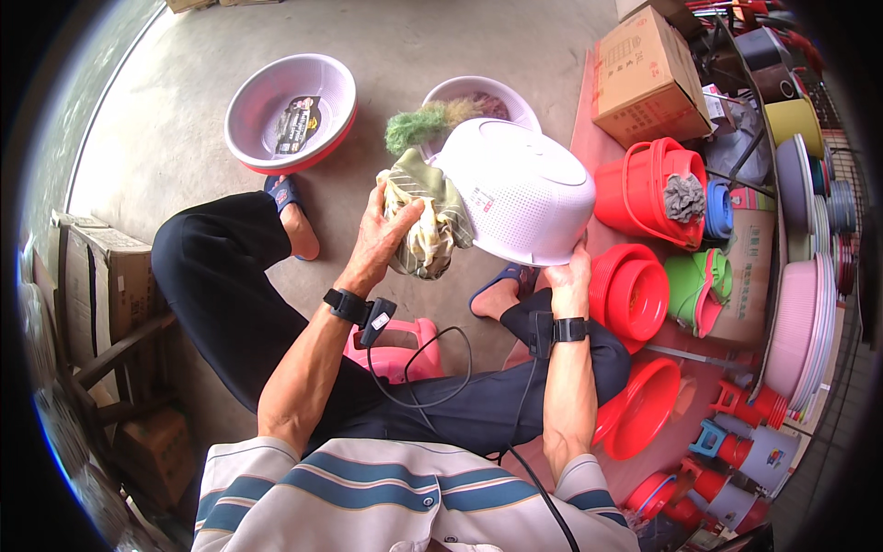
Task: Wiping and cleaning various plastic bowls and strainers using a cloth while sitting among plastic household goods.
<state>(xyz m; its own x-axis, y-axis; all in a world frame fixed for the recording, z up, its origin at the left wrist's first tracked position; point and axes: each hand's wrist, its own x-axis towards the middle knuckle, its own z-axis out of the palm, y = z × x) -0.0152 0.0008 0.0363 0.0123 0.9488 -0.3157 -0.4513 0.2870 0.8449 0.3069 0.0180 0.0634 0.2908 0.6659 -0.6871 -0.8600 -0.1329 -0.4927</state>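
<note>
left hand clamped on soft limp cloth | right hand closed on rim of light, stiff, perforated white basket | hold by rim

The single head-worn fisheye view looks steeply down from just above the seated person's striped shirt, close over the white perforated basin, with concrete floor beyond it and stacked plasticware to its right.
</note>
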